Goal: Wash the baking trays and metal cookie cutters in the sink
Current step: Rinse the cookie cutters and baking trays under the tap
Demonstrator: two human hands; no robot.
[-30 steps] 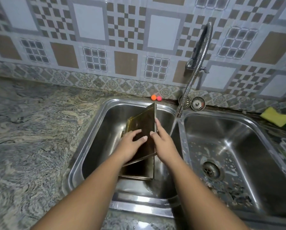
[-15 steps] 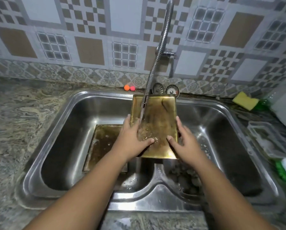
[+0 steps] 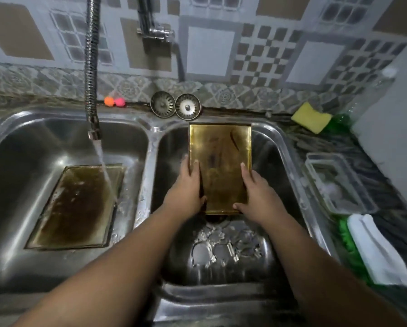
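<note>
A golden baking tray (image 3: 220, 161) is held over the right sink basin (image 3: 275, 147), its far end by the back wall. My left hand (image 3: 188, 187) grips its left edge and my right hand (image 3: 254, 192) grips its right edge and near corner. A second, browned baking tray (image 3: 77, 206) lies flat in the left sink basin (image 3: 28, 142), with water from the flexible tap (image 3: 91, 67) running onto it. Several metal cookie cutters (image 3: 226, 246) lie on the right basin's floor below the held tray.
Two sink strainers (image 3: 175, 105) and two small orange and pink balls (image 3: 114, 101) rest on the back ledge. A yellow sponge (image 3: 311, 117), a clear plastic container (image 3: 339, 182), a green item and a white cloth (image 3: 379, 251) sit on the counter at right.
Both hands carried the golden tray from under the tap in the left basin across the divider to the right basin. The tap stream now falls on the tray left behind.
</note>
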